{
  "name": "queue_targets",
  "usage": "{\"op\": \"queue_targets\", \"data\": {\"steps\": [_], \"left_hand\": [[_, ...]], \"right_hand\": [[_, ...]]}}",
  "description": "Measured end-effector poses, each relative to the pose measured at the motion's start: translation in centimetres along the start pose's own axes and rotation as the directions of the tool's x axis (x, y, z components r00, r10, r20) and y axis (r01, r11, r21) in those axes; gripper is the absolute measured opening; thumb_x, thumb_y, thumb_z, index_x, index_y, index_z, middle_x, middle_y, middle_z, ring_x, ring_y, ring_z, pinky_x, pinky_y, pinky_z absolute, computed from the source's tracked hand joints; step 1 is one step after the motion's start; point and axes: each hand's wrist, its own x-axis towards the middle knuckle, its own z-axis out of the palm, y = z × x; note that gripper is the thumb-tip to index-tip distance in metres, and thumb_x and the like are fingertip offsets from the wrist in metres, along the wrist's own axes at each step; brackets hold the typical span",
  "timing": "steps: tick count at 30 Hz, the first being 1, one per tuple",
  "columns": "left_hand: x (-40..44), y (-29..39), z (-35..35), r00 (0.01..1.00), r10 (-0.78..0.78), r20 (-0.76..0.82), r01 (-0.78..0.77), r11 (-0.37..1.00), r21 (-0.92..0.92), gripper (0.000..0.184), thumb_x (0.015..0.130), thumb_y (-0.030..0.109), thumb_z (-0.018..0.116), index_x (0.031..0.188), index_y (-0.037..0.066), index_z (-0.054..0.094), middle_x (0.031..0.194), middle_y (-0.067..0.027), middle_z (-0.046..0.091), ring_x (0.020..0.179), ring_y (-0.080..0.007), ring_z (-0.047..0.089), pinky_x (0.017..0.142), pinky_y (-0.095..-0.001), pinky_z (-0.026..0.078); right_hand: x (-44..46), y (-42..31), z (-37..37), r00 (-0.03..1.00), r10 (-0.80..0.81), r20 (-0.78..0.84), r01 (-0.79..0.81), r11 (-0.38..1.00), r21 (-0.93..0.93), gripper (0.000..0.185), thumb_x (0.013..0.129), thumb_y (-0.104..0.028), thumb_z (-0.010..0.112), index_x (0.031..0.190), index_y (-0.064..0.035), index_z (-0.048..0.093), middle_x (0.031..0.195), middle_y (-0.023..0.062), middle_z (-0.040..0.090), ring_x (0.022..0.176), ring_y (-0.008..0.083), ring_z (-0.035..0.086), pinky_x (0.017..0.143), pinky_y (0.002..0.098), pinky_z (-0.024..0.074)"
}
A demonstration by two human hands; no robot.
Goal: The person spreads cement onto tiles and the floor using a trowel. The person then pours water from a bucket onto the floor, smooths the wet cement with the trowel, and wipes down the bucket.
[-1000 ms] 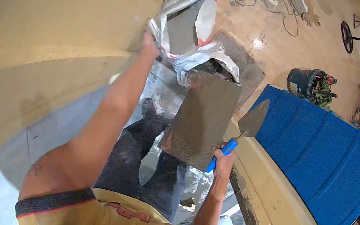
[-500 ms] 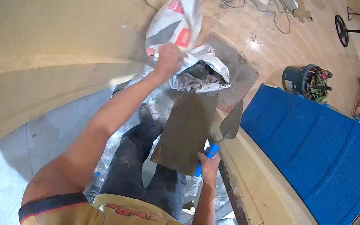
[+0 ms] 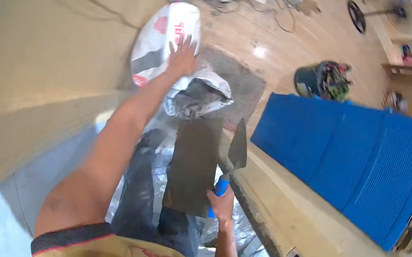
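Observation:
My left hand (image 3: 182, 59) lies with its fingers spread on a white bag (image 3: 171, 29) with red print, which leans at the wall. Below it, the open mouth of a second white bag (image 3: 219, 88) shows grey material inside. My right hand (image 3: 222, 202) is wrapped round the blue handle of a pointed trowel (image 3: 238, 148), its blade pointing up and away from me. A flat grey-brown board (image 3: 193, 165) extends from the open bag toward my legs, just left of my right hand.
A blue ribbed panel (image 3: 344, 158) covers the right side, beside a low yellow wall ledge (image 3: 281, 202). Beyond it stands a dark bucket (image 3: 309, 80) of items. Cables (image 3: 254, 9) and debris lie on the far floor, a fan (image 3: 357, 17) at far right. A dark mat (image 3: 246, 89) borders the bags.
The white bag's upper part has folded over, and my left hand has gone from gripping its edge to lying spread on it. The view has shifted; the trowel's blade now points more upward.

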Motion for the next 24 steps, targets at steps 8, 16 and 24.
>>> {"op": "queue_targets", "data": {"steps": [8,16,24], "left_hand": [[-7.0,4.9,-4.2,0.977,0.215,-0.016,-0.195,0.853,-0.485,0.046,0.087,0.042,0.059,0.110,0.002,0.064,0.103,-0.0225,0.065,0.098,-0.0401,0.060,0.087,-0.0522,0.044],[-22.7,-8.7,-0.7,0.813,0.465,0.351,-0.433,0.885,-0.171,0.035,0.082,0.033,0.060,0.074,0.000,0.068,0.076,-0.0232,0.067,0.072,-0.0377,0.066,0.066,-0.0477,0.050],[-17.1,-6.6,-15.0,0.625,0.154,0.765,-0.094,0.988,-0.123,0.027,0.086,0.023,0.050,0.081,0.002,0.065,0.086,-0.0183,0.067,0.080,-0.0300,0.066,0.070,-0.0401,0.051]], "right_hand": [[-7.3,-2.1,-1.3,0.995,0.067,-0.067,-0.085,0.940,-0.329,0.042,0.072,-0.015,0.068,0.109,-0.0039,0.052,0.083,0.0265,0.064,0.083,0.0453,0.063,0.071,0.0510,0.0506],[-19.5,-3.3,-4.5,0.997,-0.011,-0.082,-0.031,0.866,-0.499,0.034,0.075,-0.009,0.059,0.108,-0.0073,0.054,0.078,0.0203,0.066,0.075,0.0394,0.066,0.064,0.0496,0.0529],[-33.6,1.7,-6.8,0.945,0.081,-0.316,-0.208,0.897,-0.390,0.024,0.074,-0.009,0.065,0.097,-0.0070,0.062,0.084,0.0167,0.067,0.081,0.0355,0.067,0.067,0.0473,0.0532]]}}
